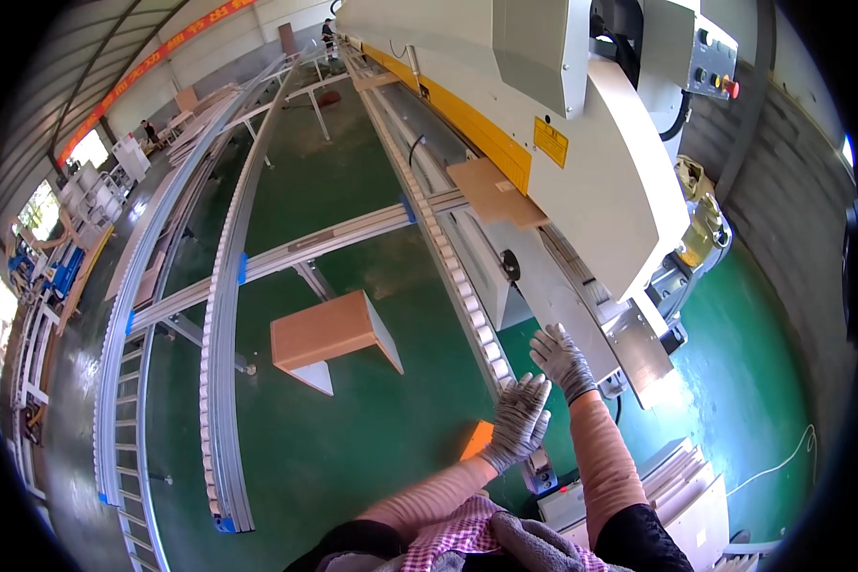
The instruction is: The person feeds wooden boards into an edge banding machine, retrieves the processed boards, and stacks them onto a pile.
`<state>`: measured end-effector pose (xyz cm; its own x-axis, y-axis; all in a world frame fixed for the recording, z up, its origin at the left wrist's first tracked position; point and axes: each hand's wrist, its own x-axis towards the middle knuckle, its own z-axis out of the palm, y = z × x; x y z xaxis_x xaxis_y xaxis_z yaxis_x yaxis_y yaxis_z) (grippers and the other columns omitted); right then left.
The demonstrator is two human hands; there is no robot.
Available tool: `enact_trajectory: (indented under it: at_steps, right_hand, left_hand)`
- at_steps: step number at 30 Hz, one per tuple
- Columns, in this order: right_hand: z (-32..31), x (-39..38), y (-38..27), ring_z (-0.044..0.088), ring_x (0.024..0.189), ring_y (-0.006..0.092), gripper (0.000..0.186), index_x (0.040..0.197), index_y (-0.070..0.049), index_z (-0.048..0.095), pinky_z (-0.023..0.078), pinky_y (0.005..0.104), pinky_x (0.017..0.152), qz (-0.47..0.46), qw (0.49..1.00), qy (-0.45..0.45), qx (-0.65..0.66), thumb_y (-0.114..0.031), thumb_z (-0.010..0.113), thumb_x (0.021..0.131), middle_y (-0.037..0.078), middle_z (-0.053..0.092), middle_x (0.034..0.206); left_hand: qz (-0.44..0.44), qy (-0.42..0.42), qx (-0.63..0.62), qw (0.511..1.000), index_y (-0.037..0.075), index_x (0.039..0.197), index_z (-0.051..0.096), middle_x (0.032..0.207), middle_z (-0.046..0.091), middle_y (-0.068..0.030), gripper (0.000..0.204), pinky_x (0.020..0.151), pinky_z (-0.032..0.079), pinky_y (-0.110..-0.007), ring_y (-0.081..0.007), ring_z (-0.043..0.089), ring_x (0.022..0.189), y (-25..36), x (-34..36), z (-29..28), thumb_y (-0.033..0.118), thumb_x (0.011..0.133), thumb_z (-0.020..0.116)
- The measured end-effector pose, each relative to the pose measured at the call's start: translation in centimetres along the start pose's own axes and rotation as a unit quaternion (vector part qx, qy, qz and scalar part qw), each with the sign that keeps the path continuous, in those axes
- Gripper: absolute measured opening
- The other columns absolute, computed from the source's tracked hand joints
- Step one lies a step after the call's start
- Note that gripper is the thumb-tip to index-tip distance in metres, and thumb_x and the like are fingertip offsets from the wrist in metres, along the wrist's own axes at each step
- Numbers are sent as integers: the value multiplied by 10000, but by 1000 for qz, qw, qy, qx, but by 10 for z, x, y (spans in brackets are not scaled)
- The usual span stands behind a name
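Note:
My left hand (520, 421), in a grey glove, is held over the near end of a roller rail (467, 300), its fingers stretched out. Just right of it and slightly farther away is my right hand (562, 362), gloved alike, fingers extended beside the metal bed (567, 315) of a large white machine (620, 181). Neither hand holds anything; whether either touches the rail or bed I cannot tell. Farther along, a brown board (496, 193) lies partly under the machine's yellow-striped side.
A brown bench-like panel piece (324, 331) stands on the green floor between the rails. A crossbar (324, 238) joins the roller rail to another rail (227, 381) at left. Stacked panels (677, 486) lie at lower right. A control box (710, 62) sits upper right. Two people are far off.

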<state>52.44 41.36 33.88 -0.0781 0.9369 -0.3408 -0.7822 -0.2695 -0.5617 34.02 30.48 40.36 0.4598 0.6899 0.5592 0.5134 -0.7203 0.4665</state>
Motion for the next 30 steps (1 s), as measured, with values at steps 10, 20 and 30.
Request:
enact_trajectory:
  at_steps: [10, 20, 30]
  right_hand:
    - [6, 36, 0, 305, 1365, 320, 629, 1423, -119, 318, 214, 484, 1122, 6, 997, 11, 78, -397, 560, 914, 124, 331, 1483]
    - [14, 79, 5, 316, 1340, 266, 404, 1300, -171, 441, 202, 491, 1122, 150, 845, -168, 484, -366, 467, 947, 81, 421, 1403]
    - [18, 9, -4, 590, 1028, 254, 411, 1181, -87, 498, 549, 390, 837, -179, 967, 79, 166, -199, 696, 839, 98, 584, 1096]
  left_hand:
    - [-12, -15, -6, 1000, 24, 1392, 355, 1391, 409, -186, 576, 1094, 237, -511, -369, 381, 1290, 3, -3, -2, 222, 872, 505]
    - [19, -9, 15, 1000, -38, 1357, 364, 1368, 410, -244, 546, 1082, 232, -555, -430, 387, 1270, -7, 2, -2, 270, 914, 450]
    - [1, -21, 3, 1000, -82, 1384, 303, 1399, 370, -264, 564, 1133, 172, -494, -418, 334, 1320, 6, -6, 20, 226, 924, 413]
